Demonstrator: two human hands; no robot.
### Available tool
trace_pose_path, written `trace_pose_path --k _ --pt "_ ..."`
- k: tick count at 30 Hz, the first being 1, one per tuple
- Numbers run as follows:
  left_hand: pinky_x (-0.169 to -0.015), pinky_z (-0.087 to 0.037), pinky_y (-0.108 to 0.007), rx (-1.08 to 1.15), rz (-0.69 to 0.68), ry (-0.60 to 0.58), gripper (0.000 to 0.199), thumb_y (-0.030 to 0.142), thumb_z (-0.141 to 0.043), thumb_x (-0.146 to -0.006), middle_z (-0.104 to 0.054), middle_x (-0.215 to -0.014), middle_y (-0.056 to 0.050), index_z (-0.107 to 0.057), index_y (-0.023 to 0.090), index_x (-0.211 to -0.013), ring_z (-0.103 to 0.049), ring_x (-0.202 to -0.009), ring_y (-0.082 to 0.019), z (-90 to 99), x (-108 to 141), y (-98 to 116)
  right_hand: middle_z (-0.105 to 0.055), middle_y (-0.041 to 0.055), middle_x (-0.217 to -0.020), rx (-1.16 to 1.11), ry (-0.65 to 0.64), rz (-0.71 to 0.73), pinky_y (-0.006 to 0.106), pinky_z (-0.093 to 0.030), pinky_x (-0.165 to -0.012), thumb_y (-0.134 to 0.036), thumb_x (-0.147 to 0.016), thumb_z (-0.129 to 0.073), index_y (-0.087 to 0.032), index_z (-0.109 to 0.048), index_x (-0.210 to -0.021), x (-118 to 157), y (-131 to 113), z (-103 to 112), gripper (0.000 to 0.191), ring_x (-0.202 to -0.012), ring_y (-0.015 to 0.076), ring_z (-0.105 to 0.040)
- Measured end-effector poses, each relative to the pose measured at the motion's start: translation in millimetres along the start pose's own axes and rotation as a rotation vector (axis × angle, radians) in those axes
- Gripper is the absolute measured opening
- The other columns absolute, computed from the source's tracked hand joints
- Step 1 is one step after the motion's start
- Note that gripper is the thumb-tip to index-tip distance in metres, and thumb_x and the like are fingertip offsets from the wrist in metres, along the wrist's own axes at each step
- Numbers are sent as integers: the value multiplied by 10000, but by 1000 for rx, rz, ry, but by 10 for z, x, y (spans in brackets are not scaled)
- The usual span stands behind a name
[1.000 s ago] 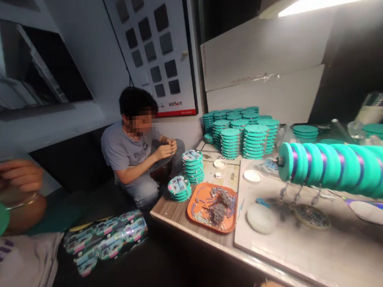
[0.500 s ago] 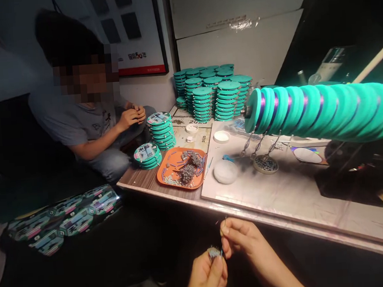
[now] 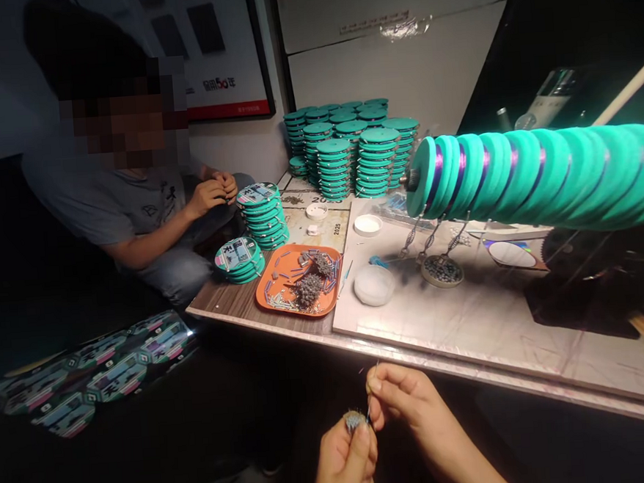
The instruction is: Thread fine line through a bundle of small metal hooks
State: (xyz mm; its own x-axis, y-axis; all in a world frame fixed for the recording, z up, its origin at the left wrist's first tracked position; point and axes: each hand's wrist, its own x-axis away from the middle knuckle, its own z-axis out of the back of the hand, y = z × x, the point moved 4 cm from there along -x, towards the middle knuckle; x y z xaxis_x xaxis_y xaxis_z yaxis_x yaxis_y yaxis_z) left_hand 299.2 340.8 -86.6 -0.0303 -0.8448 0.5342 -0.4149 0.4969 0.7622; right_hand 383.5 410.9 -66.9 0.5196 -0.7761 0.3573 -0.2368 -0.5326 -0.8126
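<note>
Low in front of the table edge, my left hand (image 3: 351,456) is closed around a small bundle of greyish-blue bits (image 3: 355,420), its thumb pressed on the side. Just right of and above it, my right hand (image 3: 399,398) pinches a thin strand or wire (image 3: 369,407), which runs down toward the left thumb. What the strand ends in is too small to tell. Beyond the hands, an orange tray (image 3: 262,304) holds dark clustered pieces and small blue and pale sticks. Right of the tray stands a round whitish dish (image 3: 374,286).
Teal spools (image 3: 379,149) stand stacked at the back. A long row of teal discs (image 3: 494,178) on a rod reaches in from the right, above a dish of dark beads (image 3: 442,270). A seated person (image 3: 132,210) works at left beside labelled spools (image 3: 238,255). Printed sheets (image 3: 104,367) lie lower left.
The view has shifted slightly, so the table items sit a little further left and up. Both hands keep nearly the same pose and hold.
</note>
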Motion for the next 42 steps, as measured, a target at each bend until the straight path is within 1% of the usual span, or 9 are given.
trace_pose_path --k 6,9,15,17,24,32,34,39,42 --pt "-359 -80 -188 18 -11 -137 482 630 -579 -637 -295 -443 109 -453 165 -646 -116 -339 1 -24 49 46 -563 -16 -518 -9 -3 -10 190 -366 -507 -437 -676 -665 -134 -522 -611 18 -36 -5 341 -465 65 -498" --pt "-365 -98 -187 14 -19 -170 478 626 -586 -637 -307 -446 102 -454 167 -648 -149 -342 -2 -15 50 27 -558 -17 -512 -5 4 -20 193 -360 -503 -446 -668 -669 -137 -515 -603 20 -42 -4 351 -457 65 -491" --pt "-364 -114 -192 -51 -127 -101 483 621 -579 -649 -227 -390 119 -436 166 -573 -152 -329 -5 -1 3 7 -553 -18 -509 -8 2 -14 195 -356 -503 -444 -671 -663 -139 -508 -595 11 -46 -16 350 -451 63 -484" --pt "-361 -109 -194 -62 -141 -75 488 626 -568 -654 -211 -376 122 -430 168 -559 -152 -322 -7 -9 2 23 -553 -16 -511 -9 -1 -11 195 -353 -501 -440 -677 -657 -138 -507 -588 10 -46 -18 349 -450 63 -484" --pt "-359 -38 -213 -72 -37 -35 488 618 -593 -637 -169 -417 123 -406 175 -556 -82 -331 -5 -6 36 42 -552 -13 -500 -2 17 -7 196 -343 -490 -452 -652 -673 -139 -511 -576 0 -55 -2 361 -439 66 -481" --pt "-363 -24 -215 4 5 9 491 614 -617 -613 -168 -398 130 -394 182 -546 -56 -337 -10 -3 9 0 -557 -11 -497 18 39 -7 202 -360 -497 -465 -633 -685 -138 -529 -581 -13 -54 1 367 -447 73 -490" --pt "-367 -26 -216 13 16 -12 483 608 -615 -621 -181 -404 130 -401 179 -559 -63 -337 -9 -6 15 10 -559 -10 -500 21 41 -14 205 -364 -499 -469 -628 -688 -139 -533 -587 -8 -52 0 367 -451 76 -493" --pt "-381 -48 -212 9 -19 -135 470 614 -583 -654 -250 -426 115 -464 159 -649 -110 -339 -3 11 59 25 -559 -8 -499 17 35 -16 204 -360 -496 -471 -632 -685 -139 -527 -584 4 -51 -6 371 -449 77 -495" --pt "-380 -73 -205 -8 -43 -148 461 604 -585 -661 -263 -436 107 -471 158 -657 -143 -345 -3 38 65 3 -558 -9 -497 10 39 -13 203 -359 -495 -468 -631 -685 -137 -528 -585 2 -52 4 369 -447 76 -495"
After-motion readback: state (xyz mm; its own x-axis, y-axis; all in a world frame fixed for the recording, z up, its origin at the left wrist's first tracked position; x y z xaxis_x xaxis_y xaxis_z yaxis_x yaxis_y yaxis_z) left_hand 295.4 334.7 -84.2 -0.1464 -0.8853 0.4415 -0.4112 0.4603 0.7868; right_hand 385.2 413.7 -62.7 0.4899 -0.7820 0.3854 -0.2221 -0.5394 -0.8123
